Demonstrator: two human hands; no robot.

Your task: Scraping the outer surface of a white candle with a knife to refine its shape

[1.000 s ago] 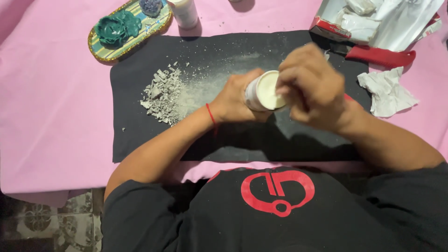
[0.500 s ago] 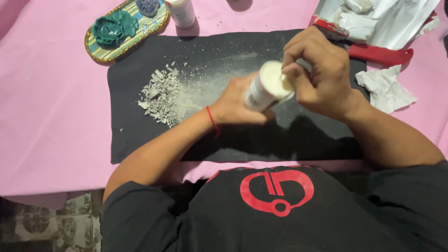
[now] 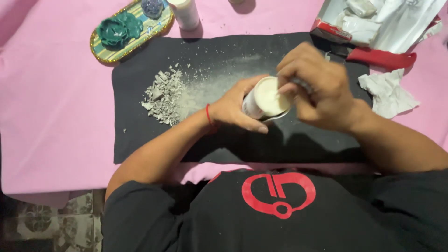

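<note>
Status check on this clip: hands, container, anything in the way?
Left hand grips white container, tilted. Right hand at its open mouth, fingers pinched. Grey crumbled pile on black mat, apart from hands.

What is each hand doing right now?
Left hand: closed around the white container, tilted.
Right hand: fingers curled at the container's open top; whether it holds anything cannot be told.

The right hand (image 3: 319, 88), which a second ago was closed over the mouth of the cup (image 3: 265, 99) from the right, has shifted so its fingertips now dip at the cup's far rim, leaving more of the white filling showing. The cup has tipped further, its open mouth turned more toward the camera. The left hand (image 3: 238, 108) has slid lower along the cup's side, thumb now under its lower edge
</note>
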